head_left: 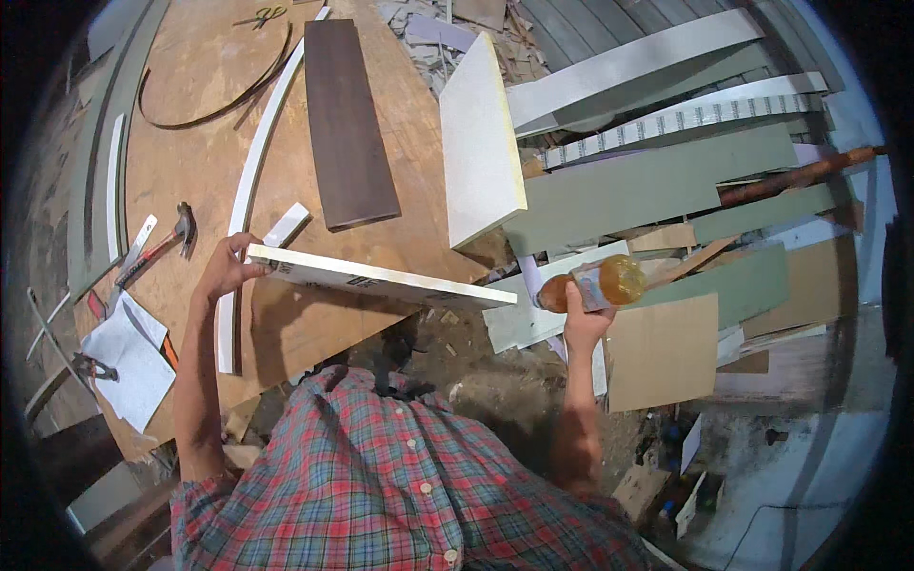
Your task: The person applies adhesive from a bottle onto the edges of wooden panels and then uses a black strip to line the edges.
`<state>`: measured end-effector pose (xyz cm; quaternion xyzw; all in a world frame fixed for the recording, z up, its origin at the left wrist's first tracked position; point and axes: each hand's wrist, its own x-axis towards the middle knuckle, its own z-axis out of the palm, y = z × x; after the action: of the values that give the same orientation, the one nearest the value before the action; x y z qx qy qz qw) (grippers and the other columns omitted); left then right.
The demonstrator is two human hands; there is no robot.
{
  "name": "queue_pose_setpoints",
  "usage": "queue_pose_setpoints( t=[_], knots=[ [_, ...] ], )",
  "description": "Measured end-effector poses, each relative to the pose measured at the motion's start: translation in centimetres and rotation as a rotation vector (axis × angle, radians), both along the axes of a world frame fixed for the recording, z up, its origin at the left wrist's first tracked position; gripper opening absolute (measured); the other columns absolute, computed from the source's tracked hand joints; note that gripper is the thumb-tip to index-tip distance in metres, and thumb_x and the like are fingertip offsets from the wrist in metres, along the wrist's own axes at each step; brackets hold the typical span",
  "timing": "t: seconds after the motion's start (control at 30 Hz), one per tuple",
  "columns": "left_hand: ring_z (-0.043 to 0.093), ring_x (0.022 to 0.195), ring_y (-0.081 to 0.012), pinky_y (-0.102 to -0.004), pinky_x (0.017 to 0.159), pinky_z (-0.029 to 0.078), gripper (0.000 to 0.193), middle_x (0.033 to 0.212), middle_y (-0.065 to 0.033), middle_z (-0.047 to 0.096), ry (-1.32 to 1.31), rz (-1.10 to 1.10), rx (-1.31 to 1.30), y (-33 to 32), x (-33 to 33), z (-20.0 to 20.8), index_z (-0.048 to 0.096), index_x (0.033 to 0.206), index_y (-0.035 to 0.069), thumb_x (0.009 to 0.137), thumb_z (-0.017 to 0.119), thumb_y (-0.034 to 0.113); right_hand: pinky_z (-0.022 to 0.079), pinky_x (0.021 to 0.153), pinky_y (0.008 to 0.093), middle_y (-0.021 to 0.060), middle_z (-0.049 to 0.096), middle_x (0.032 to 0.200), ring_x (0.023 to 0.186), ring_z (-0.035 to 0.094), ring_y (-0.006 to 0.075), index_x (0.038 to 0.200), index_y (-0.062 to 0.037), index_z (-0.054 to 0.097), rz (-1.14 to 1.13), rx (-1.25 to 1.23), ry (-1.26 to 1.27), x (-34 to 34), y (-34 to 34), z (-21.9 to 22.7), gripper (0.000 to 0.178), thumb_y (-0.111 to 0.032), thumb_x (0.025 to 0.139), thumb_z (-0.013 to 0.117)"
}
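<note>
My left hand pinches the left end of a long white board, fingers behind and thumb in front. The board stands on its edge across my front, its narrow pale edge facing up, with dark print on its near face. In my right hand is a clear plastic bottle of amber liquid, tipped nearly sideways beyond the board's right end. My fingers wrap its middle; its narrower end points left toward the board, and I cannot tell whether it is capped. A small white block lies just behind the board.
On the plywood table lie a dark brown panel, a long white strip, a hammer, paper sheets and scissors. A white panel leans at the table's right edge. Grey-green boards pile up beyond.
</note>
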<state>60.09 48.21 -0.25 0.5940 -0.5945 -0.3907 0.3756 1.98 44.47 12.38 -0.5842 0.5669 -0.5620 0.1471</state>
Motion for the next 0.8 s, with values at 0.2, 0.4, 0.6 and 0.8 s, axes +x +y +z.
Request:
queue_pose_setpoints(
  t=[0.2,0.4,0.6,0.8],
  knots=[
    [0.061,0.086,-0.0158,-0.0325,0.083,0.048,0.028,0.086,-0.0033,0.068,-0.047,0.007,0.03,-0.1,-0.7,1.1,0.068,0.089,0.004,0.065,0.082,0.007,0.05,0.091,0.0356,0.0116,0.062,0.117,0.107,0.06,0.0191,0.123,0.001,0.053,0.239,0.037,-0.141,4.5,0.3,-0.5,0.05,0.0,0.079,0.076],
    [0.062,0.085,-0.0149,-0.0321,0.083,0.048,0.027,0.085,-0.0029,0.068,0.036,-0.005,0.055,0.1,-0.5,1.0,0.068,0.088,0.004,0.065,0.081,0.005,0.047,0.098,0.0359,0.0113,0.058,0.124,0.112,0.058,0.0197,0.129,0.0,0.048,0.462,0.079,-0.156,10.1,0.5,-0.5,0.056,0.003,0.08,0.074],
    [0.062,0.087,-0.0153,-0.0318,0.084,0.047,0.028,0.087,-0.0027,0.068,0.02,-0.023,0.028,-0.1,-0.7,0.8,0.068,0.09,0.004,0.065,0.081,0.007,0.046,0.099,0.037,0.0143,0.055,0.126,0.113,0.057,0.0218,0.131,0.0025,0.043,0.073,0.048,-0.01,2.3,0.3,-1.6,0.061,-0.004,0.081,0.077],
    [0.062,0.09,-0.0178,-0.0327,0.086,0.047,0.031,0.09,-0.0064,0.068,-0.036,-0.013,0.048,0.1,-0.5,1.6,0.067,0.091,0.003,0.064,0.081,0.009,0.047,0.096,0.035,0.0148,0.058,0.119,0.107,0.059,0.0229,0.128,0.0057,0.044,-0.114,-0.041,0.045,-1.1,0.7,1.0,0.058,-0.007,0.082,0.076]
  ],
)
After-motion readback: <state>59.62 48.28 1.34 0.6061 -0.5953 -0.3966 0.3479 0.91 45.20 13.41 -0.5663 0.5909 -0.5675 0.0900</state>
